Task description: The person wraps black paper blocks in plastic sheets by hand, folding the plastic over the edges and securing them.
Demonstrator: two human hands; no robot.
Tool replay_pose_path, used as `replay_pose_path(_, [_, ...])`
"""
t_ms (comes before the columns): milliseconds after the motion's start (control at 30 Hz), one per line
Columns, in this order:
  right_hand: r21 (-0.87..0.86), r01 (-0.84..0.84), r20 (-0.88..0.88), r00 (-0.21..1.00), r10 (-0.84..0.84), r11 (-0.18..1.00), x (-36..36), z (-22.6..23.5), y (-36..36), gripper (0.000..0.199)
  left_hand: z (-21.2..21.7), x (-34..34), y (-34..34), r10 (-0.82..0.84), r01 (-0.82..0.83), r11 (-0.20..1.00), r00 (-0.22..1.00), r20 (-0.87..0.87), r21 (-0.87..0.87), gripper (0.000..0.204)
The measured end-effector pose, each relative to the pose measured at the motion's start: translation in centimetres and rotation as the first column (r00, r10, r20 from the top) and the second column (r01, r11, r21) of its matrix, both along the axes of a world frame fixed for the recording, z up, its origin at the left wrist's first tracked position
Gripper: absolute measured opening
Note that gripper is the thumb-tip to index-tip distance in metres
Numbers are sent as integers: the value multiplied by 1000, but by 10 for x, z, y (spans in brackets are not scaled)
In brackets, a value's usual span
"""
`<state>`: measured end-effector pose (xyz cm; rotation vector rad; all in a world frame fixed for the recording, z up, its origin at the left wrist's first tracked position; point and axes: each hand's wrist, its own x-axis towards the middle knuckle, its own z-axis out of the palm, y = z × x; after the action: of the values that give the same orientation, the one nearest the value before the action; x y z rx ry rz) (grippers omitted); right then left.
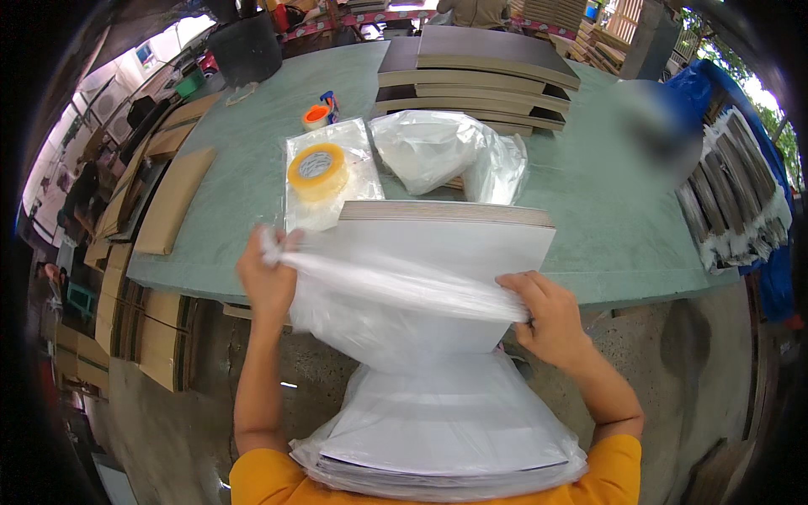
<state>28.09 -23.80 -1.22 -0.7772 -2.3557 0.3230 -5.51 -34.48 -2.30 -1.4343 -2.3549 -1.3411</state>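
A stack of white boards (438, 240) rests with its far end on the green table and its near end against my body. A clear plastic bag (454, 412) covers the near part of the stack. The bag's gathered mouth runs across the boards between my hands. My left hand (271, 273) is closed on the bunched plastic just left of the stack. On the right, my right hand (551, 316) grips the same plastic at the boards' edge, its fingers bent over it. The far end of the boards stays bare of plastic.
On the green table (227, 227) lie a yellow tape roll (317, 172), an orange tape roll (316, 117), flat plastic bags (353, 143) and crumpled clear plastic (438, 147). Dark boards (497, 63) are stacked behind. Wrapped panels (736, 181) stand right, cardboard (177, 202) left.
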Motion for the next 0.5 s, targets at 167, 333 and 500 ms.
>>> replay_pose_path(167, [372, 285, 138, 924, -357, 883, 2, -4, 21, 76, 21, 40, 16, -244, 174, 961, 898, -367, -213, 73])
replay_pose_path(333, [123, 129, -1, 992, -130, 984, 27, -2, 3, 61, 19, 44, -1, -298, 239, 950, 883, -362, -199, 64])
replay_pose_path(500, [-716, -350, -414, 909, 35, 603, 65, 7, 10, 37, 2, 6, -23, -576, 600, 794, 693, 434, 95, 33])
